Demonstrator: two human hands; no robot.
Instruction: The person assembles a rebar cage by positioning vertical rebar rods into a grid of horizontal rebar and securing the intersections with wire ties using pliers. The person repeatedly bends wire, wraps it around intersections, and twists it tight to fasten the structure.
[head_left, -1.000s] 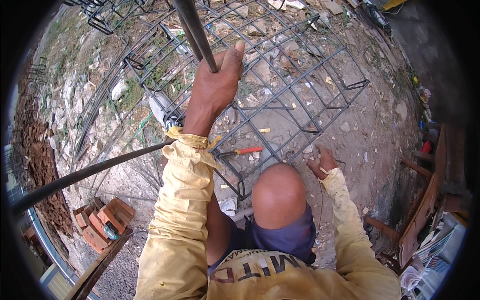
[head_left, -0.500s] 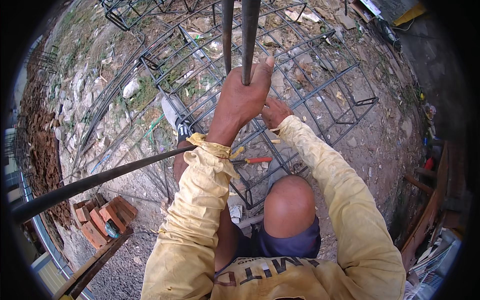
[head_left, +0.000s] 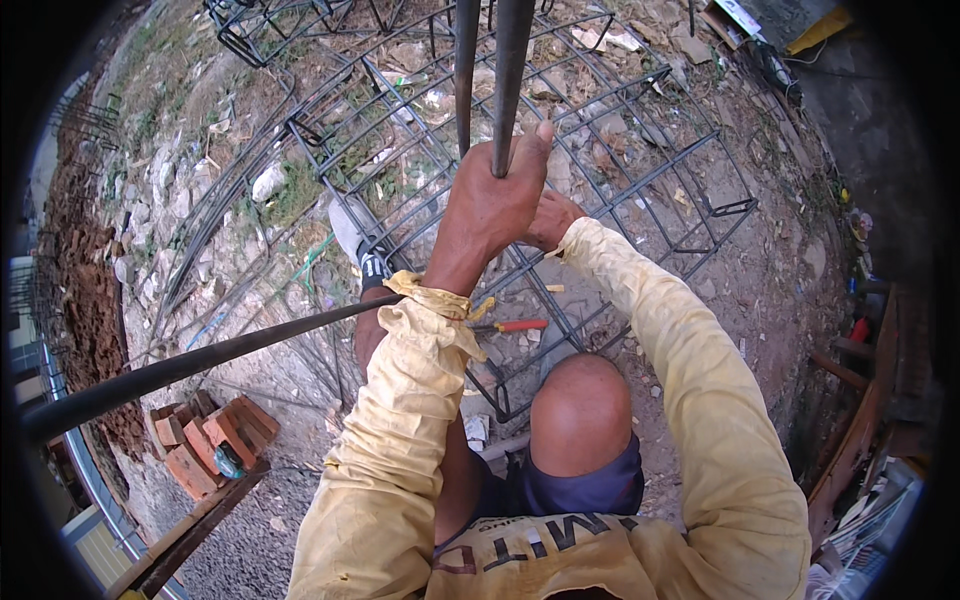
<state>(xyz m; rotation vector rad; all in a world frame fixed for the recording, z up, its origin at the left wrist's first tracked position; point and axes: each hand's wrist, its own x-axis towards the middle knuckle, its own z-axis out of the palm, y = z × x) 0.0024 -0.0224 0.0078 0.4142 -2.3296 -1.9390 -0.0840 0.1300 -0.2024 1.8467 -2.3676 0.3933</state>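
My left hand (head_left: 490, 205) is closed around a dark metal rod (head_left: 512, 85), its thumb pointing up along it. A second dark rod (head_left: 466, 75) runs beside the first and goes behind that hand. My right hand (head_left: 550, 220) is just behind and right of the left one, low over the rebar cage (head_left: 640, 185). Its fingers are curled and mostly hidden, so what they hold cannot be made out. Another long rod (head_left: 215, 350) comes from the left edge to my left wrist. Below the hands lies a tool with a red handle (head_left: 522, 325).
My bare knee (head_left: 580, 415) is close under the hands, and my shoed foot (head_left: 347, 225) is beside the cage. Loose thin bars (head_left: 205, 225) lie on rubble to the left. Red bricks (head_left: 215, 445) are stacked at lower left near a wooden plank (head_left: 195, 530).
The whole view has shifted slightly, so cage and bricks appear a little further right. Both hands keep nearly the same place and pose; the upright rods lean about as before.
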